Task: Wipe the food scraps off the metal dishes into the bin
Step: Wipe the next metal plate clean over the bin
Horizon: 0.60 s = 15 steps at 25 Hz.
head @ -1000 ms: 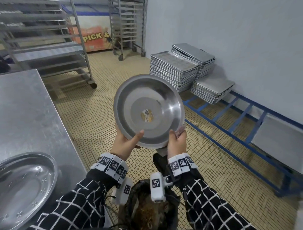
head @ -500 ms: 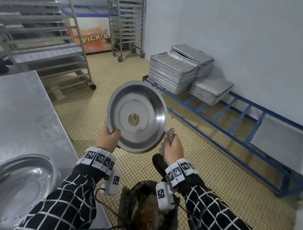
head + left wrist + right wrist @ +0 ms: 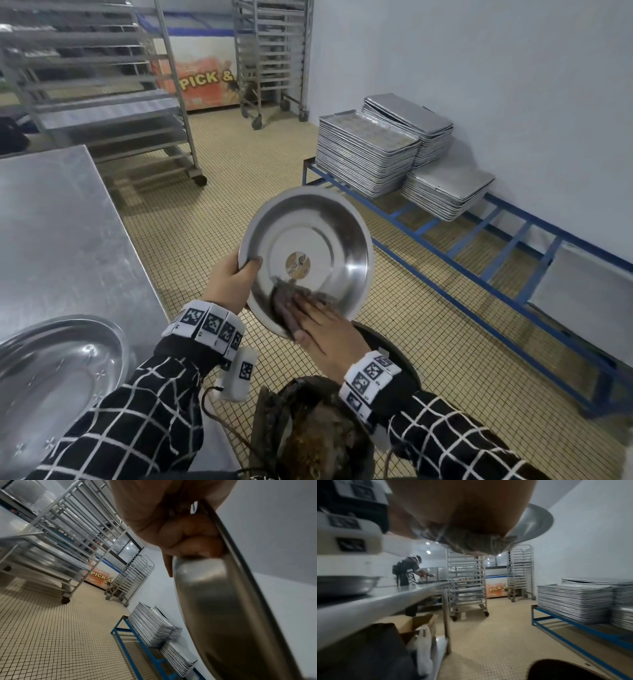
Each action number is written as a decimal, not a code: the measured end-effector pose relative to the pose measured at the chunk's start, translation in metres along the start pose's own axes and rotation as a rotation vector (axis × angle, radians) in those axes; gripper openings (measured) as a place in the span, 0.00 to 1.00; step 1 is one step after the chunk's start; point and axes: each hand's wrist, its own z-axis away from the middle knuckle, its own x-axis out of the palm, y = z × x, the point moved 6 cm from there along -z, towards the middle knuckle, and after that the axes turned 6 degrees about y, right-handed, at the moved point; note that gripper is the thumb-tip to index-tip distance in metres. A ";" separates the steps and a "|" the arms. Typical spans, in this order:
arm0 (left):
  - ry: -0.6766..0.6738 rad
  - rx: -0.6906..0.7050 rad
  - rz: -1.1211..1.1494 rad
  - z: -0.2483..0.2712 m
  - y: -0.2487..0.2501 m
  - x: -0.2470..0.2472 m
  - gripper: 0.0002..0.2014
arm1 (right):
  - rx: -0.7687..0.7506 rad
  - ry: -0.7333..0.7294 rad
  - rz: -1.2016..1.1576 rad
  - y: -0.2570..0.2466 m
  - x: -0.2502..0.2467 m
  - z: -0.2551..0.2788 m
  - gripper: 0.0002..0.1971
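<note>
A round metal dish [image 3: 329, 233] is held tilted above the bin [image 3: 318, 442], its inside facing me, with a small round sticker at its centre. My left hand [image 3: 236, 277] grips its left rim, thumb inside; in the left wrist view the curled fingers [image 3: 192, 538] hold the dish [image 3: 223, 608] from behind. My right hand [image 3: 325, 329] lies flat with straight fingers and presses a crumpled grey-brown cloth [image 3: 284, 305] against the dish's lower inside. The cloth [image 3: 471, 543] bulges under the palm in the right wrist view. The dark bin holds brown scraps.
A steel table [image 3: 61, 233] at left carries an oval metal platter [image 3: 51, 383]. Stacks of baking trays [image 3: 370, 154] sit on a blue frame [image 3: 479, 308] along the right wall. Wheeled racks [image 3: 270, 58] stand at the back. Another person [image 3: 407, 573] works far off.
The dish has come lower and to the right, over the bin. My right hand, which held the cloth bunched beside the rim, now lies flat inside the dish and presses the cloth on it.
</note>
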 end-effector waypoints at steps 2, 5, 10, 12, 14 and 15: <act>-0.040 -0.002 -0.010 0.001 -0.001 0.001 0.07 | 0.050 -0.036 0.150 0.026 -0.002 0.004 0.34; -0.072 -0.015 -0.001 0.005 -0.005 0.007 0.08 | 0.203 -0.101 0.359 0.065 -0.010 0.002 0.35; -0.060 -0.038 0.068 0.004 -0.005 0.008 0.09 | 0.386 0.002 0.370 0.083 -0.032 -0.021 0.33; -0.034 -0.047 0.087 0.002 -0.006 0.005 0.09 | 0.371 -0.007 0.337 0.074 -0.029 -0.021 0.31; -0.001 -0.055 0.102 -0.001 -0.009 0.002 0.08 | 0.334 -0.032 0.249 0.058 -0.019 -0.014 0.31; 0.016 -0.058 0.110 -0.001 -0.010 0.001 0.07 | 0.312 -0.032 0.180 0.047 -0.013 -0.009 0.33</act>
